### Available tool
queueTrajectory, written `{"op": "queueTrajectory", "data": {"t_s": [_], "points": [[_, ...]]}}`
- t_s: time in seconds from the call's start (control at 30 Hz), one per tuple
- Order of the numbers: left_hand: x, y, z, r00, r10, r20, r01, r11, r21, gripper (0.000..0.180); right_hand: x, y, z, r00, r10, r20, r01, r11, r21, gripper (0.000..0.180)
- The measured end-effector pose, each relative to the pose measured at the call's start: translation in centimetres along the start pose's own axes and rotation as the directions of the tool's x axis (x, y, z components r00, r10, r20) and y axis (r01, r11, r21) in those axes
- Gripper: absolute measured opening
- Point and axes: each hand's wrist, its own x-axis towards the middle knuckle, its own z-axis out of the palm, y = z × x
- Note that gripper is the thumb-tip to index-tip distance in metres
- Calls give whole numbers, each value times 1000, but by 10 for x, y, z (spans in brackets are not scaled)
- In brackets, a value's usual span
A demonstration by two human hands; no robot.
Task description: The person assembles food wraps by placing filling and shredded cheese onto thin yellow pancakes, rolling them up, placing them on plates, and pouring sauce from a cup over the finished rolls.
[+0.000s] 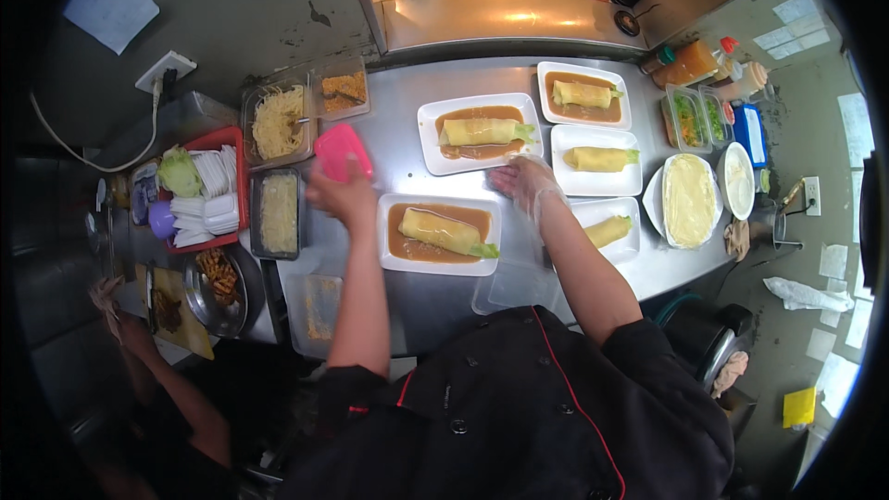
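My left hand (pixel 344 196), blurred by motion, has its fingers closed at the edge of a pink plastic lid (pixel 342 146). My right hand (pixel 528 183) wears a clear plastic glove; its fingers stretch leftward by the near right corner of a white plate (pixel 431 141). On that plate a pale yellow wrap roll (pixel 486 132) with green leaf at one end lies on brown sauce. Nearer me, another roll (pixel 443 231) sits on a sauced plate (pixel 389 262). Three more plated rolls line the right side; my right forearm partly covers the nearest plate (pixel 634 245).
Left stand tubs of shredded food (pixel 278 125) and orange crumbs (pixel 341 93), plus a red basket (pixel 243 181) of white boxes. At right are a plate of pale wraps (pixel 689 199), tubs of chopped greens (pixel 687 120) and sauce bottles (pixel 690 65). Another person's hand (pixel 130 324) shows lower left.
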Motion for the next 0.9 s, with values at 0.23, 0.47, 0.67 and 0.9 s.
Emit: {"op": "queueTrajectory", "data": {"t_s": [0.23,0.47,0.67,0.9], "points": [[12,46,61,715,158,681,-174,984,-46,27,-19,11,8,988,-15,154,21,999,-37,26],[26,42,86,571,76,817,-194,980,45,31,-14,12,3,984,-51,171,47,999,25,35],[36,28,83,367,58,928,50,995,-82,27,-12,8,14,977,-112,182,103,993,58,40],[25,54,63,518,-32,855,350,920,-178,22,-9,-32,28,921,-226,317,232,973,22,50]]}}
